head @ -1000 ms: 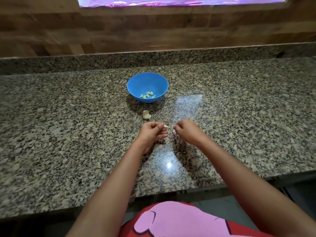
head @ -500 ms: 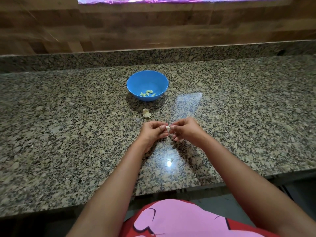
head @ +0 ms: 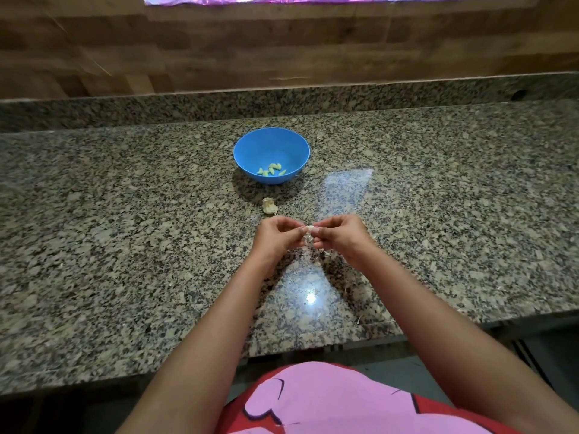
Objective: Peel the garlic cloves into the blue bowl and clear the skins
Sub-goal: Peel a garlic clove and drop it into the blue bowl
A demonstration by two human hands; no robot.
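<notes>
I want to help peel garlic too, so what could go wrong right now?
1. The clove is pinched between the left hand and right hand above the counter, well short of the blue bowl. If it slips, it would likely land on the counter.
2. Loose skins lie under the hands, some near the counter's front edge. An arm could brush them onto the floor.

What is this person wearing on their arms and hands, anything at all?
Nothing shows on the left hand or right hand: no gloves, watch or bracelet, and no sleeve in view on either arm. Rings are too small to tell. Below is a red shirt with a large pink print outlined in dark lines.
</notes>
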